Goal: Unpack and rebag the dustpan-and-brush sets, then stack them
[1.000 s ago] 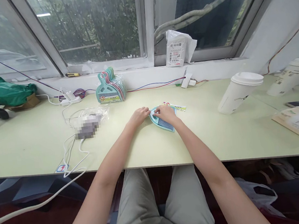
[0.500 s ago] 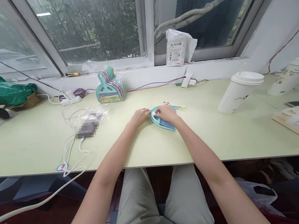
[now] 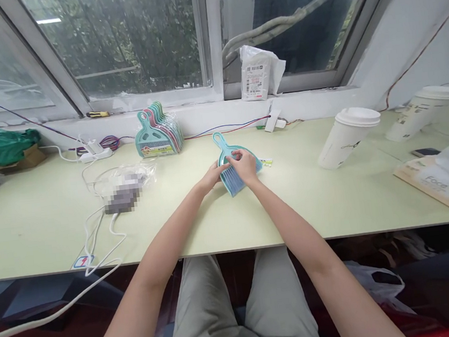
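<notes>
A small teal dustpan [image 3: 253,157] is tilted up over the table in front of me, its looped handle pointing away and slightly left. Nested against it is a matching hand brush [image 3: 232,183], bristles towards me. My left hand [image 3: 211,177] is closed around the dustpan's left edge. With bent fingers, my right hand [image 3: 245,166] pinches the brush near its middle, covering part of it. A printed card label [image 3: 266,162] lies on the table just behind, partly hidden by the dustpan.
Wrapped dustpan sets [image 3: 157,130] stand by the wall. To the left are a power strip [image 3: 96,155], white cables [image 3: 114,232] and a pixelated item in clear plastic [image 3: 124,193]. On the right stand paper cups [image 3: 345,138] and a tissue pack [image 3: 440,181]. The table edge [image 3: 234,252] is near my legs.
The dustpan with its brush has been turned and raised, so its handle now shows at the far side and the bristles face me. My view has shifted slightly right.
</notes>
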`<state>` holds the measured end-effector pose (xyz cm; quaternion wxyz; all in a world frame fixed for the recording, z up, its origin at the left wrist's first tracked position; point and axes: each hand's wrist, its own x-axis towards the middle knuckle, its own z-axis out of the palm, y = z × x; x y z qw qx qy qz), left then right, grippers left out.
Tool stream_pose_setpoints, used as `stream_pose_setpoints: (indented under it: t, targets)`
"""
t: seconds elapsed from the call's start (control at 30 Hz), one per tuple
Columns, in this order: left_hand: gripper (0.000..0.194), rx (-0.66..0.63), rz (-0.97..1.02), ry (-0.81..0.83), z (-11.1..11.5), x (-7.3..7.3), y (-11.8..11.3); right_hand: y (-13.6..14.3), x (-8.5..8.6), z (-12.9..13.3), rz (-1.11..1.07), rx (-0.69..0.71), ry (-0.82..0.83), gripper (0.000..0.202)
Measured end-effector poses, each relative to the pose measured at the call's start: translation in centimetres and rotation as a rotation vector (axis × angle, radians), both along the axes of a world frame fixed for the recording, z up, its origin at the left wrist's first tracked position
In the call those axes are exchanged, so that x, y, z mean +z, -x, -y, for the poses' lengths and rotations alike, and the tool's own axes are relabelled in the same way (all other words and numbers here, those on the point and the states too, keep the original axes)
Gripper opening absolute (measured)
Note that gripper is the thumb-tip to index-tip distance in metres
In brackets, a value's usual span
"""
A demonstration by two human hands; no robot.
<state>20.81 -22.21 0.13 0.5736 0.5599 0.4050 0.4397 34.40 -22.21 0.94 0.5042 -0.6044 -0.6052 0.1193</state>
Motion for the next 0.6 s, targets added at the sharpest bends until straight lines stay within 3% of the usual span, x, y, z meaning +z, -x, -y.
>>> stream_pose_setpoints:
  t: [0.07, 0.13, 0.23, 0.37, 0.47, 0.6]
  targets:
    - [0.053, 0.104, -0.004, 0.047, -0.3, 0.0, 0.6, -1.0, -0.1, -0.7, -0.079, 0.005, -0.040, 0.030]
    - [0.042, 0.268, 0.017, 0.088, -0.9, 0.1, 1.9, -2.2, -0.6, -1.3, -0.075, -0.074, -0.064, 0.034]
    - [0.032, 0.391, 0.119, 0.087, -2.2, 0.3, 4.6, -3.7, -2.0, -1.9, 0.130, -0.149, 0.054, 0.034]
    - [0.032, 0.537, 0.208, 0.135, -3.5, 0.0, 7.8, -3.7, -3.9, -2.3, 0.362, 0.120, 0.226, 0.037]
    - [0.032, 0.601, 0.255, 0.176, -4.0, -0.4, 9.0, -2.8, -4.3, -2.2, 0.427, 0.197, 0.179, 0.043]
    - [0.030, 0.605, 0.222, 0.191, -4.1, -0.7, 9.1, -1.5, -4.1, -1.7, 0.445, 0.080, 0.202, 0.035]
